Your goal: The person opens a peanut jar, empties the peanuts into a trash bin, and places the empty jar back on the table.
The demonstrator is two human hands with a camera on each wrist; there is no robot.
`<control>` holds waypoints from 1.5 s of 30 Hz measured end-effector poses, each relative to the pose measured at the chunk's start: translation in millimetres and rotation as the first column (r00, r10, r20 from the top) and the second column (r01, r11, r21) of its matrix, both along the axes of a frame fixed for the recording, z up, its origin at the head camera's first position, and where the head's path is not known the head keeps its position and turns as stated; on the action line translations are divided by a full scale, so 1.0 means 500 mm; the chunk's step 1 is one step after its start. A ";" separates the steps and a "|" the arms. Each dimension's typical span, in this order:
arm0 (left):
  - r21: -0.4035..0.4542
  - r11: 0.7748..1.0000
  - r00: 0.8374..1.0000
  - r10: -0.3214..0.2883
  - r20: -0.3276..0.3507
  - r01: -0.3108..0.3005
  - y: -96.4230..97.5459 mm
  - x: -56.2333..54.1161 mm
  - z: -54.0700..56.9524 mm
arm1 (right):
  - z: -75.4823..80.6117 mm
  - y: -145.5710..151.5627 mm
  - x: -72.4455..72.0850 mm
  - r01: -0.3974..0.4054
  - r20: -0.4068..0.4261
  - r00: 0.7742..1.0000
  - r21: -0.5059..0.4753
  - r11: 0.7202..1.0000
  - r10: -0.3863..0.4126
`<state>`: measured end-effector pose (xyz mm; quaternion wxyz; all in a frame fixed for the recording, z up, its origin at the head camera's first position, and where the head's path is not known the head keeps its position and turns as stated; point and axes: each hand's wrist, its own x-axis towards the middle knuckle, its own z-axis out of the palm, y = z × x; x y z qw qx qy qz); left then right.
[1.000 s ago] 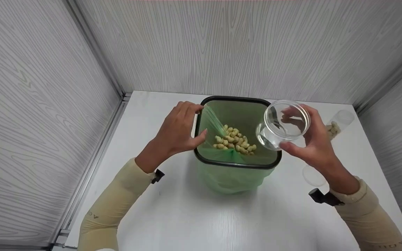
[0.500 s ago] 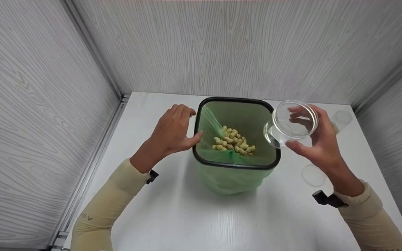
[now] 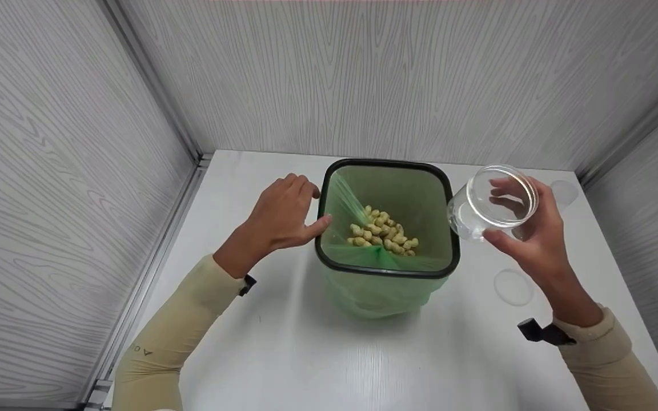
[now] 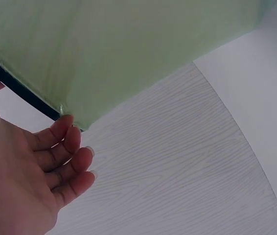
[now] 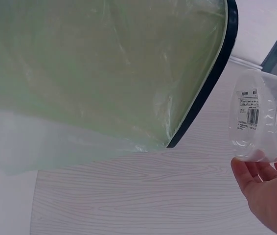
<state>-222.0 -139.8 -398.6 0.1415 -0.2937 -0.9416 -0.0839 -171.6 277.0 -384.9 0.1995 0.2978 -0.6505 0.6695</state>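
Note:
A bin with a black rim (image 3: 387, 273) and a thin green liner bag (image 3: 377, 297) stands mid-table. In its bottom lies a heap of unshelled peanuts (image 3: 385, 233). My left hand (image 3: 283, 214) is at the bin's left side, thumb tip over the rim and fingers loosely bent at its edge. To the right of the bin, my right hand (image 3: 540, 245) grips a clear plastic jar (image 3: 470, 216) from the right, its mouth tilted up towards the head camera. No contents show in the jar. A printed label (image 5: 247, 110) sits on the jar's base in the right wrist view.
A clear round lid (image 3: 513, 287) lies flat on the white table (image 3: 363, 365), right of the bin. Behind the right hand another clear container (image 3: 564, 193) lies partly hidden. Wood-grained panels (image 3: 386, 74) enclose the table at the back and both sides.
My right hand has carried the jar to the right, from over the bin's right rim to beside it. The left hand has eased slightly left, off the liner's edge. The peanuts have not moved.

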 end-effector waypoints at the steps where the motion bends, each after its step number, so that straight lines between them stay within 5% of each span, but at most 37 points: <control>1: -0.004 1.000 1.000 -0.003 0.003 0.003 0.001 -0.001 0.000 | -0.002 0.002 0.001 0.007 0.002 1.000 0.007 1.000 -0.007; 11: -0.032 0.999 0.999 -0.015 0.046 0.016 0.007 -0.010 0.012 | -0.030 0.032 -0.002 0.092 0.028 0.995 0.055 0.994 -0.094; 24: -0.042 0.998 0.997 -0.047 -0.060 0.044 0.005 -0.014 -0.015 | -0.103 0.080 -0.028 0.237 0.123 0.955 0.222 0.946 -0.269; 35: -0.055 0.998 0.998 -0.039 -0.046 0.036 0.009 -0.011 -0.009 | -0.142 0.109 -0.048 0.365 0.138 0.883 0.398 0.842 -0.448; 45: -0.054 0.998 0.998 -0.044 -0.038 0.042 0.009 -0.010 -0.009 | -0.202 0.151 -0.075 0.391 0.183 0.811 0.536 0.748 -0.555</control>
